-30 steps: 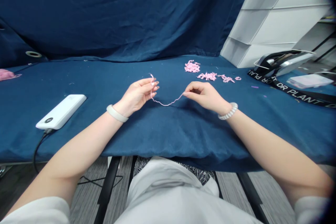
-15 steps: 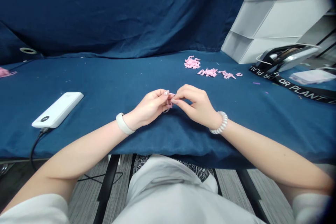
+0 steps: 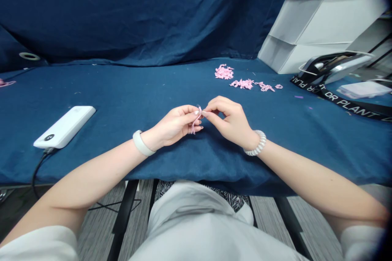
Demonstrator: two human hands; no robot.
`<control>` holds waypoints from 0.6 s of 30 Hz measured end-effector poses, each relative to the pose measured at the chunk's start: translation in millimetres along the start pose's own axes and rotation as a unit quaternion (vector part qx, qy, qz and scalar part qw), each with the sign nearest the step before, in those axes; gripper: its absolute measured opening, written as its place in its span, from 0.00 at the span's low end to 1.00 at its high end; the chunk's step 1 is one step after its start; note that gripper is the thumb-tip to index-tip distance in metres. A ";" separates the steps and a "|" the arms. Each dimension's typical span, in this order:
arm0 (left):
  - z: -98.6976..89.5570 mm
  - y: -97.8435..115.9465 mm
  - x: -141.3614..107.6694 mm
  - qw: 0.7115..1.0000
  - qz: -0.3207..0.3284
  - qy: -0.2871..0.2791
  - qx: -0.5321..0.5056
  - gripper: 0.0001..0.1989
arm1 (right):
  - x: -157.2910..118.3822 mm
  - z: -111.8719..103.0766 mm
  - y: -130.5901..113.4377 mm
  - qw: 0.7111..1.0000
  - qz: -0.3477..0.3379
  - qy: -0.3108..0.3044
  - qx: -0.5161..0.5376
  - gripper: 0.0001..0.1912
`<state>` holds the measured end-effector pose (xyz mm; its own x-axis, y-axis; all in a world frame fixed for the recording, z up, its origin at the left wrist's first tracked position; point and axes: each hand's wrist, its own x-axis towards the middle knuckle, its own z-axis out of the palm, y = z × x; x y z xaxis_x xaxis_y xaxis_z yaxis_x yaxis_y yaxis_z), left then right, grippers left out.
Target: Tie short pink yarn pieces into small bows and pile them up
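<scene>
Above the front part of the blue cloth, my two hands meet over a thin piece of pink yarn [image 3: 193,125]. My left hand [image 3: 179,122] pinches it between thumb and forefinger, and strands hang down in front of its other fingers. The thumb and forefinger of my right hand [image 3: 225,118] are pinched together at the yarn, close to the left fingertips. Its exact grip on the strand is too small to make out fully. Farther back lie a pile of pink yarn pieces [image 3: 224,72] and a second pile [image 3: 242,84], with a few looser pieces [image 3: 266,87] beside them.
A white power bank [image 3: 65,127] with a black cable [image 3: 38,169] lies at left on the blue cloth [image 3: 128,89]. White boxes [image 3: 318,20] stand at back right. Near them are a black lettered strap [image 3: 343,102] and a pink yarn bundle [image 3: 3,83] at far left.
The yarn between my hands has shifted: its strands now hang straighter below my left fingertips. My left fingers have spread slightly, while my right hand stays pinched close by.
</scene>
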<state>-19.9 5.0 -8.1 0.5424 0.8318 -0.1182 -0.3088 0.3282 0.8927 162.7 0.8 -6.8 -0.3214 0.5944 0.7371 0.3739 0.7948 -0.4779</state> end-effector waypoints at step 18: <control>4.9 2.9 -3.7 0.997 -0.027 0.030 0.071 0.11 | -0.1 0.5 2.6 1.000 0.006 0.005 0.010 0.05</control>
<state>-18.9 0.7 -2.9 0.5065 0.8411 -0.1901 -0.1642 0.3105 0.9363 163.2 2.9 -8.4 -0.3088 0.6033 0.7353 0.3607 0.7896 -0.4964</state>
